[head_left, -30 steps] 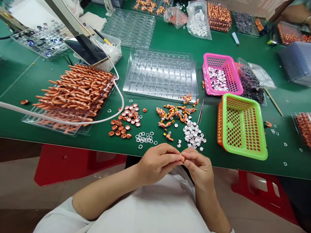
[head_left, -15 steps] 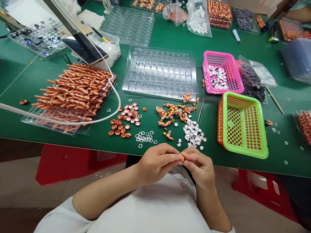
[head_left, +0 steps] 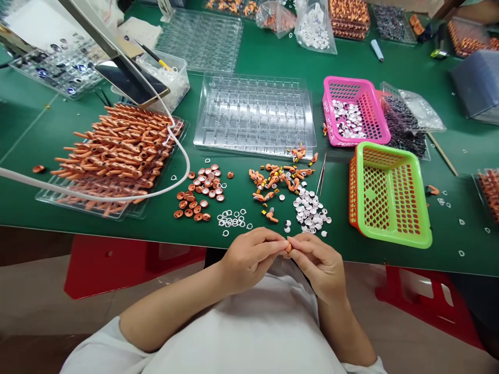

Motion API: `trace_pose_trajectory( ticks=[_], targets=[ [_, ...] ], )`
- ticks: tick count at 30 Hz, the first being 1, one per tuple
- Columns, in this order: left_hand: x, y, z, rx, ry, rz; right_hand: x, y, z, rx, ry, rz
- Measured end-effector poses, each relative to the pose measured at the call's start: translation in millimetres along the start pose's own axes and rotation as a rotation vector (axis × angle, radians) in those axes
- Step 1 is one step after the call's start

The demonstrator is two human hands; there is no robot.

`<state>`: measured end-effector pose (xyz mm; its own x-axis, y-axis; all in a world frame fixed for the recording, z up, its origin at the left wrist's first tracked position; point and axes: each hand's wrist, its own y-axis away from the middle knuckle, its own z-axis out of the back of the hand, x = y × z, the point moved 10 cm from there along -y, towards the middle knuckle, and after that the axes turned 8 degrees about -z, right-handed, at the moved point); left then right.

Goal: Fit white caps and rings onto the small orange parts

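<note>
Orange and tiny, the part (head_left: 288, 248) sits between my fingertips, just off the near edge of the table, above my lap. My left hand (head_left: 251, 262) has its fingers drawn together, pinching it from one side; my right hand (head_left: 319, 265) closes on it from the other, thumb and fingers nearly meeting. Between them they cover most of the part, so I cannot tell its full shape.

Just beyond my knuckles, on the green table (head_left: 273, 57), lie white rings (head_left: 233, 219) in a loose patch to the left and a heap of small white discs (head_left: 310, 210) to the right. Copper-coloured cups (head_left: 206, 184) spread behind the rings, some showing pale insides. Between cups and discs are curved orange pieces (head_left: 288, 182) with yellow bits among them, and tweezers (head_left: 322, 174) lie near the discs.

Farther out, a clear plastic tray (head_left: 255, 117) lies behind the orange pieces. To the right, a lime-green basket (head_left: 390, 239) nests in an orange-red one (head_left: 353, 195), and a pink basket (head_left: 380, 122) behind holds more white pieces. Off to the left, orange stems (head_left: 125, 145) are piled on clear trays, a white cable (head_left: 186, 161) looping across them.
</note>
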<state>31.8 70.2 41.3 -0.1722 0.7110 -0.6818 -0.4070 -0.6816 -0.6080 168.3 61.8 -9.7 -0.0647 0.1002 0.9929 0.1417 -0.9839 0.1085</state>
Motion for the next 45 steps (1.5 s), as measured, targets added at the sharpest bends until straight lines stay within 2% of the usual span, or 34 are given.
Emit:
trace_pose_trajectory(
  ticks=[7,13,21,27,36,41,45],
  targets=[
    [1.7,2.9,3.7,-0.072,-0.029,0.035,12.4,0.8,-1.3,-0.04,0.094,0.075],
    [1.8,3.7,2.1,-0.045,-0.032,0.036,16.2,2.0,-5.1,-0.002,0.129,0.115],
    [-2.9,3.4,1.5,-0.048,-0.08,0.011,12.5,2.2,-4.0,-0.056,0.086,0.071],
    [-4.4,4.8,0.2,-0.004,-0.081,-0.016,9.1,2.8,-4.8,-0.093,0.067,0.035],
    [-4.7,7.3,-0.7,-0.03,-0.134,-0.014,34.4,9.4,-8.3,-0.243,0.258,0.244],
    [-2.0,5.4,2.2,-0.051,-0.12,0.02,34.7,9.3,-9.0,-0.224,0.289,0.251],
    [7.1,-1.8,3.3,-0.003,-0.001,0.117,40.5,8.5,-9.2,-0.206,0.324,0.287]
  ],
)
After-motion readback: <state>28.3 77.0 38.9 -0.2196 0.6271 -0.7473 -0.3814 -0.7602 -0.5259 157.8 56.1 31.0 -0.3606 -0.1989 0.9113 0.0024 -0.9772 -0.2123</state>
